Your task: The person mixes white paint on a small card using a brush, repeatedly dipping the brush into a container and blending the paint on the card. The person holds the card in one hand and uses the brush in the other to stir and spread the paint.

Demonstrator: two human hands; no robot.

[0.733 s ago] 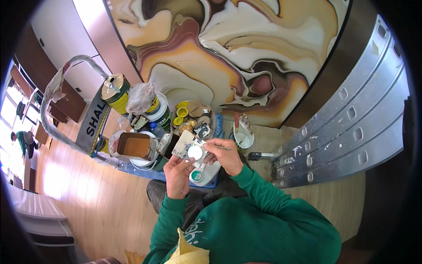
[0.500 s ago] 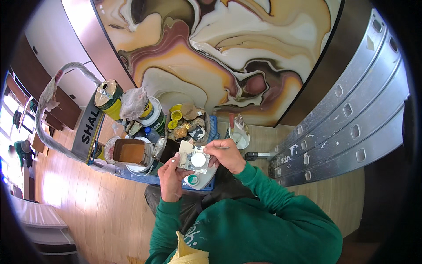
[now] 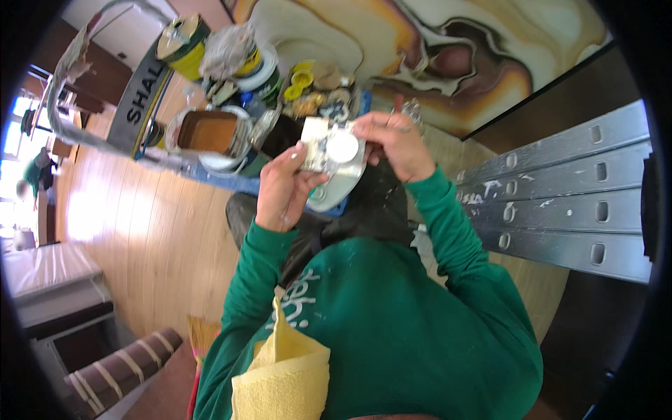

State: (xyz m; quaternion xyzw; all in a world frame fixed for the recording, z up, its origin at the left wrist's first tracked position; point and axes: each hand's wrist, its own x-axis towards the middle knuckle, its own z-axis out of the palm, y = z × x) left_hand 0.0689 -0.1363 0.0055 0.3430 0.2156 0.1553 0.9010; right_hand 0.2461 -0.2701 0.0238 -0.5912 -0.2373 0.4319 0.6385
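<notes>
A flat cream-and-clear piece (image 3: 314,137) with a white round disc (image 3: 343,148) on it is held up in front of me. My left hand (image 3: 280,189) grips its left lower side, fingers bent round the edge. My right hand (image 3: 399,147) pinches its upper right corner between thumb and fingers. Just beneath, partly hidden, a white container (image 3: 336,192) with a green ring (image 3: 316,193) rests on a blue platform (image 3: 248,183). Nearby to the left is a brown tray (image 3: 207,130) on buckets. A yellow cloth (image 3: 280,371) hangs over the front of my green shirt.
Paint cans (image 3: 183,49), tubs and bags crowd the back left beside a grey frame (image 3: 138,105). A marbled panel (image 3: 448,63) stands behind, a metal ladder (image 3: 560,196) at right. A broom (image 3: 201,332), rolled bundle (image 3: 119,364) and distant person (image 3: 36,175) are at left.
The view has tilted downward, showing more of my shirt, cloth and the broom. Both hands and the held piece appear higher and further right in the picture, still gripping it.
</notes>
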